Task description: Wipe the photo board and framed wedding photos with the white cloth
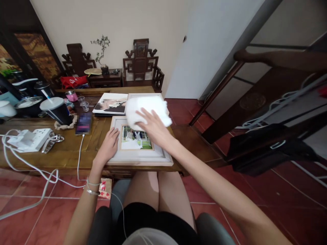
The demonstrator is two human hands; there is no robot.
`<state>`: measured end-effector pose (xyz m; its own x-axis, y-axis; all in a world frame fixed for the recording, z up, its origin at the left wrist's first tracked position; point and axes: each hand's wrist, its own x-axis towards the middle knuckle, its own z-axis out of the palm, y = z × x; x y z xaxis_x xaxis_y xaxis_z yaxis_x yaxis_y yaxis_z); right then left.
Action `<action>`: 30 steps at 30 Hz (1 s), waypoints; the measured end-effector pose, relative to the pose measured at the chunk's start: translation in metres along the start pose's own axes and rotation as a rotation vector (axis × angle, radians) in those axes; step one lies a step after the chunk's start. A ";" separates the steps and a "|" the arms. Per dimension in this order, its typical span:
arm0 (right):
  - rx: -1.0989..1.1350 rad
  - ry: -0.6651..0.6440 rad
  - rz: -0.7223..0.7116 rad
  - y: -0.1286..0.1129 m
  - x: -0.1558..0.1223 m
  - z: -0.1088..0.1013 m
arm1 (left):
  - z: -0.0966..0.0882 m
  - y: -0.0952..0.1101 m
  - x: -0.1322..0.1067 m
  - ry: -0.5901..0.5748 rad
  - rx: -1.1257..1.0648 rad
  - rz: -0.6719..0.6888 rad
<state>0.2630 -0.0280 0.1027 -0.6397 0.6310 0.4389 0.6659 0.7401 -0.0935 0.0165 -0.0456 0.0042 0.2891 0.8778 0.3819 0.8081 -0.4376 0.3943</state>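
A white-framed photo (139, 157) lies flat on the wooden table (63, 151) in front of me. My left hand (109, 144) rests on the frame's left edge, fingers curled against it. My right hand (150, 127) lies flat with fingers stretched out on a white cloth (146, 109), pressing it onto the frame's upper right part. Just behind it lie another white frame (145, 96), mostly covered by the cloth, and a photo print (111, 103).
On the table's left are a phone (83, 124) on a white cable, a dark cup with a straw (56, 110), a power strip (33, 139), keys and small glasses. Carved chairs (141, 64) stand behind. Stair railing (268, 58) rises on the right.
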 end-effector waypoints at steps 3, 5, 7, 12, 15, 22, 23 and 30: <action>-0.139 -0.170 -0.147 -0.005 0.045 0.043 | 0.002 -0.004 0.000 0.025 0.007 0.036; -0.193 -0.261 -0.135 -0.003 0.059 0.069 | 0.002 -0.006 -0.001 0.031 0.006 0.047; -0.210 -0.291 -0.100 0.004 0.060 0.086 | 0.002 -0.007 -0.001 0.028 0.005 0.048; -0.221 -0.306 -0.004 0.047 0.031 0.079 | 0.002 -0.010 -0.002 0.011 0.004 0.060; -0.243 -0.334 0.088 0.073 0.008 0.055 | 0.003 -0.012 -0.002 0.019 0.000 0.056; -0.147 -0.388 0.032 0.048 -0.059 0.006 | 0.005 -0.014 0.002 0.051 -0.004 0.069; -0.109 -0.398 0.013 0.036 -0.071 -0.001 | 0.006 -0.014 0.002 0.055 0.000 0.066; 0.025 -0.495 0.054 -0.043 -0.100 -0.057 | 0.006 -0.009 0.003 0.072 -0.002 0.019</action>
<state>0.3202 -0.1357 0.1139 -0.7142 0.6986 -0.0437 0.6975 0.7050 -0.1285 0.0131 -0.0378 -0.0037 0.2667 0.8533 0.4481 0.8020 -0.4543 0.3878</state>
